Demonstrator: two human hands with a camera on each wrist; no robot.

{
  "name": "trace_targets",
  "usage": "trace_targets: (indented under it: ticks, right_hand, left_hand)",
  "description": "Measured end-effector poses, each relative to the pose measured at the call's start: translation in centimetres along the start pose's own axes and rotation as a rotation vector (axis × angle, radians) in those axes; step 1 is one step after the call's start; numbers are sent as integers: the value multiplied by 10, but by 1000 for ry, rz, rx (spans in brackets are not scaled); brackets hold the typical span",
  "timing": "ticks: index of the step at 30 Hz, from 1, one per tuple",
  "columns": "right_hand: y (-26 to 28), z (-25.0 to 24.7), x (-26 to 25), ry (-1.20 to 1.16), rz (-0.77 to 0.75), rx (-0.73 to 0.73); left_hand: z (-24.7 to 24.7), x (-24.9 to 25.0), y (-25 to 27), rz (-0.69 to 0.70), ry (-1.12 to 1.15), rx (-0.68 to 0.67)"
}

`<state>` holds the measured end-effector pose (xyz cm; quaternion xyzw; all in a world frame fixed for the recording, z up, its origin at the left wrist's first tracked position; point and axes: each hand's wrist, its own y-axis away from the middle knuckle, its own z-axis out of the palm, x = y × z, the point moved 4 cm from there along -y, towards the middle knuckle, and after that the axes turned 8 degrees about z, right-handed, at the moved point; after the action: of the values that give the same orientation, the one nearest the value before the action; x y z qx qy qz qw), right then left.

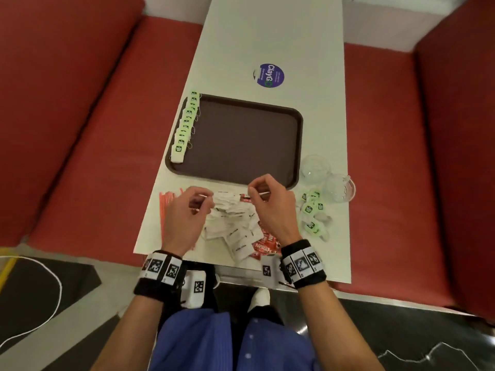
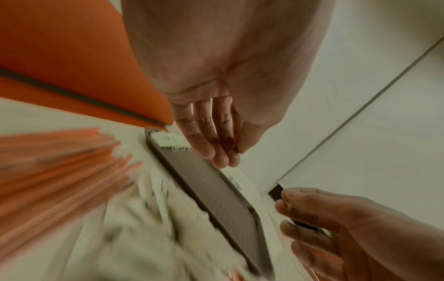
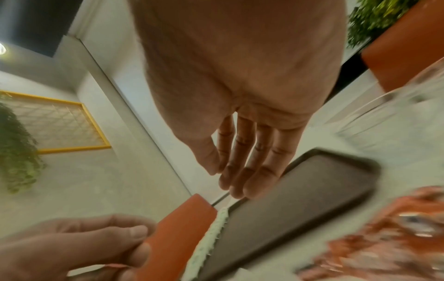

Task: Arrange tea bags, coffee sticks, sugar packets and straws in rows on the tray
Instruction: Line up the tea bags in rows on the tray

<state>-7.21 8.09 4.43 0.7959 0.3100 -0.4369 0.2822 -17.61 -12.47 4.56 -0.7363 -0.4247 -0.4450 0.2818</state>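
Note:
A brown tray (image 1: 241, 140) lies mid-table with a row of green-tagged tea bags (image 1: 184, 127) along its left edge. In front of it lie white sugar packets (image 1: 235, 223), red coffee sticks (image 1: 265, 246), orange straws (image 1: 164, 207) and loose tea bags (image 1: 312, 210). Both hands hover over the sugar packets. My left hand (image 1: 207, 203) and right hand (image 1: 251, 190) each pinch an end of one thin straw (image 1: 265, 193), held level between them. The wrist views are blurred; they show the tray (image 2: 216, 190) (image 3: 300, 199) beyond the fingers.
Two clear glass cups (image 1: 314, 167) (image 1: 340, 187) stand right of the tray. A round purple sticker (image 1: 269, 75) lies on the white table behind it. Red bench seats (image 1: 80, 129) flank the narrow table on both sides.

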Motion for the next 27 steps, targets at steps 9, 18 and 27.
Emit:
trace_targets:
  ticks: [9, 18, 27]
  right_hand:
    - [52, -125, 157, 300, 345, 334]
    - [49, -127, 189, 407, 431, 223]
    - [59, -135, 185, 54, 322, 184]
  left_hand:
    - [149, 41, 75, 151, -124, -351]
    - [245, 61, 51, 456, -513, -486]
    - [280, 51, 47, 568, -719, -690]
